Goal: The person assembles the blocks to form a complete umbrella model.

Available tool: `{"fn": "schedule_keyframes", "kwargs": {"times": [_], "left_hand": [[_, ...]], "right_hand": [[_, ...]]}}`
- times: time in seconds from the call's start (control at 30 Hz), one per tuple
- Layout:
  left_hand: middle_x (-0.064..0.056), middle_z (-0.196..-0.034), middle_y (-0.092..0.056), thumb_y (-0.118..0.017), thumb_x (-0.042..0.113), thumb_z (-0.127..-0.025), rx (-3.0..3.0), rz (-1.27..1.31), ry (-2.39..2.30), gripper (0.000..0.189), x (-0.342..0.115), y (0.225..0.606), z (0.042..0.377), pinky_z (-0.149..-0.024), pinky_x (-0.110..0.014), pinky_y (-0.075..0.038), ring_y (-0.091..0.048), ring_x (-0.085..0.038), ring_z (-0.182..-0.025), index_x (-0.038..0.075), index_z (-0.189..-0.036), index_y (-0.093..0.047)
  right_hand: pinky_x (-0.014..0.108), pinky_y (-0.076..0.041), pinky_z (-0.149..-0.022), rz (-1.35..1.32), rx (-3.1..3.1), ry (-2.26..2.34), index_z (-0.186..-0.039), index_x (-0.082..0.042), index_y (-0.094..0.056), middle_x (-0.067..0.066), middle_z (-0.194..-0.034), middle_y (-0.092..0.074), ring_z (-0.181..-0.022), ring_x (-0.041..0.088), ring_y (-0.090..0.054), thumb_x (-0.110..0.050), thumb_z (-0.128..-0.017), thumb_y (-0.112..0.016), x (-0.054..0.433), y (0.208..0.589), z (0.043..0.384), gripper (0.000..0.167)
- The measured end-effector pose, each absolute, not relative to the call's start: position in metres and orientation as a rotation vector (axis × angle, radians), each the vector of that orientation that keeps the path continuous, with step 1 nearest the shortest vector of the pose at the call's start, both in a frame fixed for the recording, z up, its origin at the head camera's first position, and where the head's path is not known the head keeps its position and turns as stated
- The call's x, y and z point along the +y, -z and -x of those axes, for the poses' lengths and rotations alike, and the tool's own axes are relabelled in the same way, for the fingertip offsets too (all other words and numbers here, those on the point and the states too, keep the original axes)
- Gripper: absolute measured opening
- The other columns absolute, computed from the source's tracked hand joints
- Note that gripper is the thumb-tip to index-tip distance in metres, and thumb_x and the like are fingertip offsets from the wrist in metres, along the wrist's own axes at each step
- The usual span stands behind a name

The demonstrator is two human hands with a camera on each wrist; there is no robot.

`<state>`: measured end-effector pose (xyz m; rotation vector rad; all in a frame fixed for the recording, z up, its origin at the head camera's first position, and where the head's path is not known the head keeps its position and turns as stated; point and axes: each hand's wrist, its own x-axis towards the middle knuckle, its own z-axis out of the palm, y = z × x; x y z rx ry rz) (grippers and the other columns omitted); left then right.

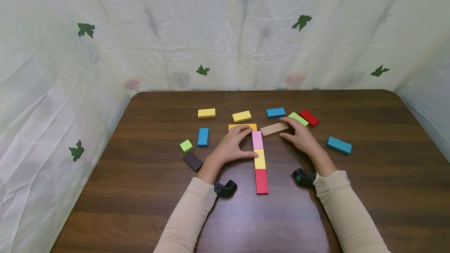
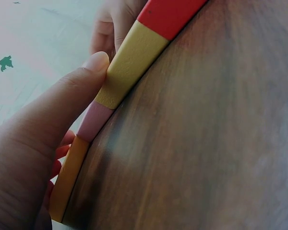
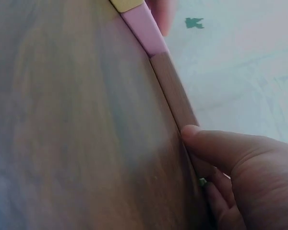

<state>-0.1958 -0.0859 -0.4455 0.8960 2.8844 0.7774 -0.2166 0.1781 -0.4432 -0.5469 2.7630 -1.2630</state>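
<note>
A column of blocks lies on the table: a pink block [image 1: 257,140], a yellow block [image 1: 259,161] and a red block [image 1: 261,182], end to end. Across its far end, an orange block [image 1: 237,126] extends left and a bare wooden block [image 1: 273,129] slants off right. My left hand [image 1: 229,146] spans the left side, its thumb touching the yellow block and its fingertips over the orange one. My right hand [image 1: 301,138] pinches the wooden block near its right end, thumb on the near side. In the right wrist view that block's other end meets the pink block [image 3: 146,31].
Behind are two yellow blocks [image 1: 206,113], a blue block [image 1: 275,113], a green block [image 1: 298,118] and a red block [image 1: 309,118]. Leftward lie a blue block [image 1: 202,137], a green cube [image 1: 186,146] and a dark block [image 1: 192,161]; rightward, another blue block [image 1: 339,145].
</note>
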Motion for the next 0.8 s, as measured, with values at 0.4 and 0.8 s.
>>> {"fn": "schedule_keyframes", "kwargs": {"times": [0.4, 0.8], "left_hand": [[0.003, -0.136, -0.035, -0.063, 0.064, -0.067, 2.881, -0.873, -0.762, 0.085, -0.0859, 0.4467, 0.1963, -0.098, -0.034, -0.03, -0.029, -0.013, -0.123, 0.017, -0.135, -0.043], [0.003, -0.136, -0.034, -0.063, 0.064, -0.067, 2.882, -0.869, -0.764, 0.085, -0.0858, 0.4471, 0.196, -0.098, -0.034, -0.03, -0.029, -0.013, -0.123, 0.017, -0.135, -0.043]], "right_hand": [[0.046, -0.033, -0.092, 0.55, 2.83, 1.225, -0.114, 0.0, -0.056, 0.018, -0.117, -0.049, -0.108, 0.031, -0.042, -0.008, -0.082, -0.064, 0.1786, 0.4441, 0.2165, 0.034], [0.046, -0.034, -0.091, 0.521, 2.849, 1.236, -0.113, 0.001, -0.056, 0.019, -0.117, -0.049, -0.107, 0.032, -0.043, -0.008, -0.083, -0.064, 0.1749, 0.4436, 0.2195, 0.033]]}}
